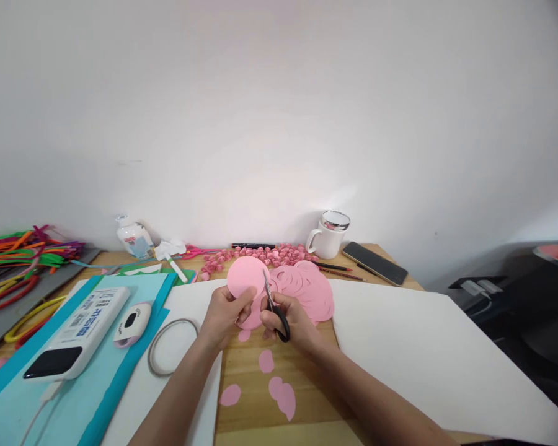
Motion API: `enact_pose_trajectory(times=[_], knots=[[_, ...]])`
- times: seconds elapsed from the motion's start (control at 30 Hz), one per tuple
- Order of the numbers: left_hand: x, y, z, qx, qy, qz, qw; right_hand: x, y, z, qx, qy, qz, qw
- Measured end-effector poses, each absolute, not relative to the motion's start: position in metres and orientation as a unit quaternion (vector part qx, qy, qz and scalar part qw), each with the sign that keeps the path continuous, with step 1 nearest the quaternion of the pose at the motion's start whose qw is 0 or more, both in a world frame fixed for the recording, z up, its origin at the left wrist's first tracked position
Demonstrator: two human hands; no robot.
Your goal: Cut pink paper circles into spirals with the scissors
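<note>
My left hand (pixel 232 311) pinches the lower edge of a pink paper circle (pixel 246 275) and holds it up above the table. In my right hand (pixel 286 319) is a pair of scissors (pixel 283 325) with black handles, its blades pointing up at the circle's right edge. I cannot tell whether the blades are cutting into the paper. Behind my hands lies a heap of pink paper circles (pixel 307 288), some with curved cut lines. Small pink paper scraps (pixel 266 361) are scattered on the bare wood nearer to me.
Small pink rolled pieces (pixel 288 253) line the wall beside a white mug (pixel 331 235) and a phone (pixel 376 263). To the left are a white power bank (pixel 81 331) on blue paper, a tape ring (pixel 155 359), a bottle (pixel 134 237) and colourful pipe cleaners (pixel 28 251). White board (pixel 428 353) covers the right.
</note>
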State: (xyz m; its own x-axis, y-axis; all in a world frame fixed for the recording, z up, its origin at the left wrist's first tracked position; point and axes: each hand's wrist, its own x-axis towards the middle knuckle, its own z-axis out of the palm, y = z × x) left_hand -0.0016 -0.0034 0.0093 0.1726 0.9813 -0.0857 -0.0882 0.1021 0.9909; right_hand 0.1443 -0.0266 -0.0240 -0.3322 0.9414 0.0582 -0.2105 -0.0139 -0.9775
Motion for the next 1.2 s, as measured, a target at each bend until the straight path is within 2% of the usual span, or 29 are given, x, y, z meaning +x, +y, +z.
enact_pose_trajectory(times=[0.2, 0.53, 1.2], knots=[[0.0, -0.004, 0.01, 0.486, 0.455, 0.457, 0.59, 0.141, -0.027, -0.026, -0.341, -0.528, 0.625, 0.462], [0.001, -0.006, 0.014, 0.499, 0.479, 0.434, 0.577, 0.142, -0.027, -0.015, -0.36, -0.562, 0.563, 0.487], [-0.004, -0.003, 0.01, 0.515, 0.46, 0.451, 0.565, 0.145, -0.025, -0.029, -0.346, -0.529, 0.605, 0.484]])
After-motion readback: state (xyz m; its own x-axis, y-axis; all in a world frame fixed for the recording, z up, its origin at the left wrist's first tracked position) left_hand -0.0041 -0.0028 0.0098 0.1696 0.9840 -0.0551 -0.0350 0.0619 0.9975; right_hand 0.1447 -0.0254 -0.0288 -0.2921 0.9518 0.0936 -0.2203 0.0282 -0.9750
